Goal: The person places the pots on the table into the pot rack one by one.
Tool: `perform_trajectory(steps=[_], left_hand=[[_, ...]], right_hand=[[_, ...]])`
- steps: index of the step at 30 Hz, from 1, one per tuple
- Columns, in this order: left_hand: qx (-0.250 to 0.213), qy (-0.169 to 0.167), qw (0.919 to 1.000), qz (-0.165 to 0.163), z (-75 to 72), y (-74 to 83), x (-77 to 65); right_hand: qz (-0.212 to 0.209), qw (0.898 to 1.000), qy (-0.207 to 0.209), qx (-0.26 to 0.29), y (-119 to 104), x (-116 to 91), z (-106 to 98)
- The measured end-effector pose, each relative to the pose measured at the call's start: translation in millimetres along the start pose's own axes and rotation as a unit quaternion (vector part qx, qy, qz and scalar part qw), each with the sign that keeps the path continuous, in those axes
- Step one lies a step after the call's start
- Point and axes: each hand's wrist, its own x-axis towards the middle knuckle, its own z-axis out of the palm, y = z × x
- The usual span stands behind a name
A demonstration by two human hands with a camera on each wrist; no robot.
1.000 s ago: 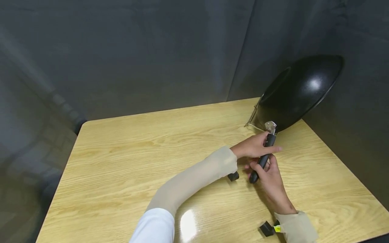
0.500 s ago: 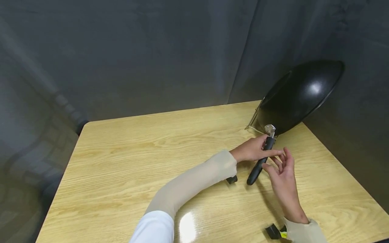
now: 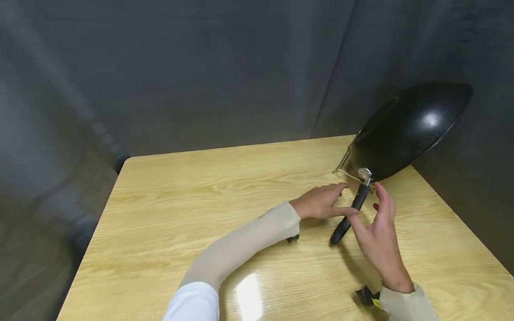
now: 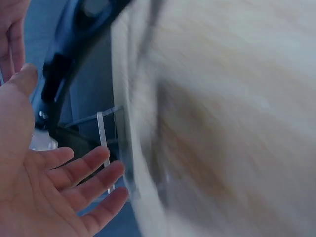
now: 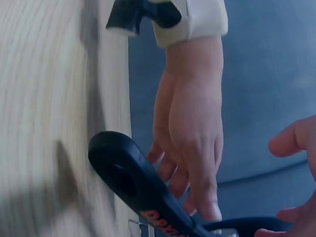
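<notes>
A black wok leans at the table's far right corner, its shiny round underside facing me. Its black handle points down toward the front, with red letters visible in the right wrist view. A thin wire stand is at the wok's lower left. My left hand is left of the handle, its fingers extended and loosely spread in the left wrist view; its thumb passes by the handle. Right of the handle, my right hand has thumb and forefinger spread apart. Neither hand grips the handle.
The wooden table stretches to the left. A dark curtain stands behind it and along both sides. Black camera mounts are on the wrists, the right one just above the tabletop.
My right hand has let go of the lower handle and moved to the right and forward. My left hand has loosened from the upper handle and shifted left. The wok stays leaning.
</notes>
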Motion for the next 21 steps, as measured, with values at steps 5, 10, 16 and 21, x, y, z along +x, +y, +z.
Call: perform_trajectory(steps=[5, 10, 16, 21], left_hand=[[0.092, 0.003, 0.9958, 0.006, -13.3, -15.7, -17.3], [0.113, 0.014, 0.9934, -0.008, -24.4, -31.8, -40.4], [0.103, 0.038, 0.9938, -0.014, -29.6, -46.4, -69.1], [0.093, 0.06, 0.9938, -0.007, -34.1, -56.0, -97.7]], right_hand=[[-0.043, 0.998, -0.028, -0.019, 2, 13, 7], [-0.042, 0.995, -0.082, -0.045, 2, 26, 17], [-0.066, 0.989, -0.106, -0.076, 3, 32, 26], [-0.049, 0.984, -0.144, -0.091, 5, 35, 31]])
